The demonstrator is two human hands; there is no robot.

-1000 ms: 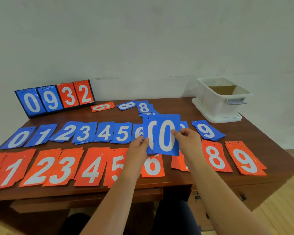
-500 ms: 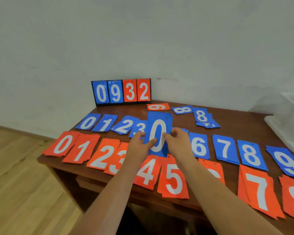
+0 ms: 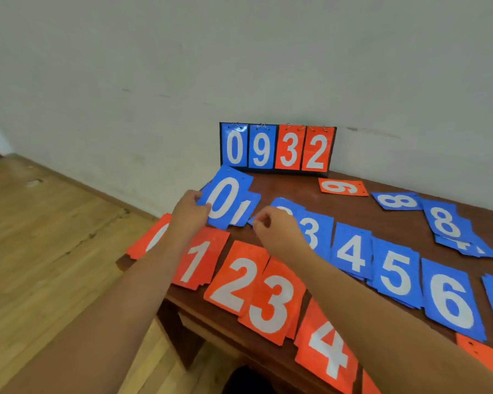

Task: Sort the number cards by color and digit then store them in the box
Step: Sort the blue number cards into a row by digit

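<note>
Brown wooden table (image 3: 285, 186) against a pale wall, carrying a blue row and an orange row of digit piles: the blue 0 card (image 3: 225, 199), held up over mid-table by both hands a second ago, is now arriving at the far-left end of the blue row. The left hand (image 3: 190, 213) is pinching its left edge; the right hand (image 3: 276, 230) has let go and is hovering loosely curled, holding nothing, over the blue 2 pile. The blue zeros are thus gaining a card, while boxing is not yet starting.

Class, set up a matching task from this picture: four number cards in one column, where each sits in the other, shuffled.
Cards:
1. blue 0 card
2. orange 6 card
3. orange 1 card
4. blue 5 card

Places:
A. near row, beside the orange 2
B. between blue 4 and blue 6
C. in the left hand
D. alone, upside down, near the scoreboard

Pairs: 1-C, 2-D, 3-A, 4-B
</note>
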